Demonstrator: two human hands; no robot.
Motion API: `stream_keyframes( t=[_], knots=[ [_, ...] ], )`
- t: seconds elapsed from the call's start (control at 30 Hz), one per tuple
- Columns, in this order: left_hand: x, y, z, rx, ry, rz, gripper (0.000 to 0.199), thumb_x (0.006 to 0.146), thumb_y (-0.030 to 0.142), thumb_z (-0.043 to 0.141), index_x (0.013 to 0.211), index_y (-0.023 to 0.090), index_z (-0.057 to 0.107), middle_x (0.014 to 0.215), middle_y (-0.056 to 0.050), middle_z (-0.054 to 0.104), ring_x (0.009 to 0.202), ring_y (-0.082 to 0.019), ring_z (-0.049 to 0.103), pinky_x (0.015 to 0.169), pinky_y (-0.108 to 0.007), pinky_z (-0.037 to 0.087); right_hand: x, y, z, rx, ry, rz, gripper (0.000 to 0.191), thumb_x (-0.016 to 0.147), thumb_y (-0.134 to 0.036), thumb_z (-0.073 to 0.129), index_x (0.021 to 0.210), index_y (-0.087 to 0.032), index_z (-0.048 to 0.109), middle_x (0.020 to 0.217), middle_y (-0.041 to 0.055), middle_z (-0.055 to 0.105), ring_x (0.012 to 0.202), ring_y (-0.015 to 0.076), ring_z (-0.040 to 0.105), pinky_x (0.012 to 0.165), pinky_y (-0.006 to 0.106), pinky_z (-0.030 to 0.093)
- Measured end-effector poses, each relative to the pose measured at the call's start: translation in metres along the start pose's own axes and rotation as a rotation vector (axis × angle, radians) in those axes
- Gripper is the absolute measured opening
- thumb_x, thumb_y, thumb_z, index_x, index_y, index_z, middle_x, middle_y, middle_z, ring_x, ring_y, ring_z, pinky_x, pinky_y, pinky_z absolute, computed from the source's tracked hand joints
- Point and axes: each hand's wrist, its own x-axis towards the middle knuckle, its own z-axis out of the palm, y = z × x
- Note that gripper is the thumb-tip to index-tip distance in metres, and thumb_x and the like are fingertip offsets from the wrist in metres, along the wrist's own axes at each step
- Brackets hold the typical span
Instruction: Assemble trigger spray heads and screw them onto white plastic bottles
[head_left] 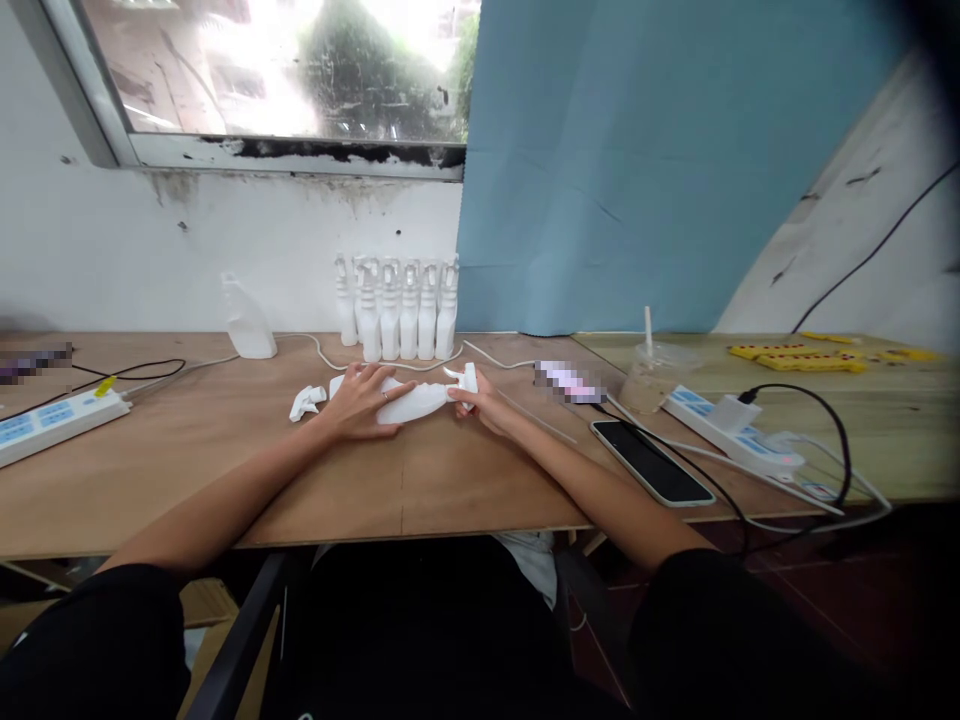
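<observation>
A white plastic spray bottle (pixel 412 403) lies on its side on the wooden table, its neck pointing right. My left hand (pixel 366 402) is wrapped over the bottle's body, a ring on one finger. At the neck, my right hand (pixel 484 402) grips the white trigger sprayer head (pixel 469 382); whether the head is fully seated on the neck cannot be made out. Just left of my left hand, a loose trigger sprayer head (pixel 307 402) rests on the table. Several white spray bottles (pixel 409 315) with heads on stand grouped by the wall.
A headless white bottle (pixel 249 318) stands back left. To the right are a phone (pixel 651 462), a plastic cup (pixel 651 378) with a straw, a power strip (pixel 735 430) with cables, and yellow strips (pixel 799 357). Another power strip (pixel 60 425) lies at the left.
</observation>
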Motion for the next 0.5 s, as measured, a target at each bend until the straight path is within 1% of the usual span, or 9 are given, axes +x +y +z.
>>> stream_keyframes(
  t=[0.13, 0.33, 0.43, 0.5],
  knots=[
    [-0.0001, -0.0028, 0.0009, -0.019, 0.0, 0.014, 0.073, 0.077, 0.058, 0.059, 0.143, 0.032, 0.042, 0.132, -0.015, 0.046, 0.114, -0.035, 0.044, 0.098, -0.053, 0.027, 0.0031, 0.0036, -0.0035, 0.026, -0.026, -0.026, 0.053, 0.063, -0.036, 0.082, 0.092, -0.022, 0.039, 0.064, -0.0095, 0.052, 0.043, 0.0057, 0.042, 0.046, 0.024, 0.04],
    [-0.001, -0.0024, 0.0005, 0.021, 0.002, 0.019, 0.071, 0.079, 0.059, 0.056, 0.143, 0.033, 0.041, 0.132, -0.016, 0.045, 0.114, -0.034, 0.044, 0.096, -0.052, 0.028, 0.0052, 0.0091, -0.0065, 0.01, -0.03, -0.068, 0.052, 0.066, -0.036, 0.082, 0.092, -0.023, 0.039, 0.067, -0.0092, 0.052, 0.042, 0.0057, 0.041, 0.044, 0.024, 0.037],
    [-0.002, -0.0033, 0.0019, 0.002, 0.01, 0.026, 0.07, 0.079, 0.059, 0.056, 0.143, 0.033, 0.042, 0.133, -0.016, 0.045, 0.114, -0.035, 0.044, 0.096, -0.053, 0.028, 0.0047, 0.0093, -0.0077, 0.005, -0.044, -0.039, 0.051, 0.066, -0.035, 0.081, 0.093, -0.024, 0.039, 0.067, -0.0088, 0.053, 0.043, 0.0072, 0.045, 0.044, 0.024, 0.036],
    [-0.0023, -0.004, 0.0023, -0.014, 0.008, 0.021, 0.07, 0.079, 0.059, 0.056, 0.143, 0.033, 0.042, 0.133, -0.016, 0.045, 0.114, -0.036, 0.044, 0.097, -0.054, 0.028, 0.0035, 0.0071, -0.0068, 0.029, -0.044, -0.018, 0.053, 0.064, -0.032, 0.082, 0.094, -0.024, 0.04, 0.072, -0.0077, 0.056, 0.044, 0.0073, 0.046, 0.044, 0.024, 0.035]
  ],
)
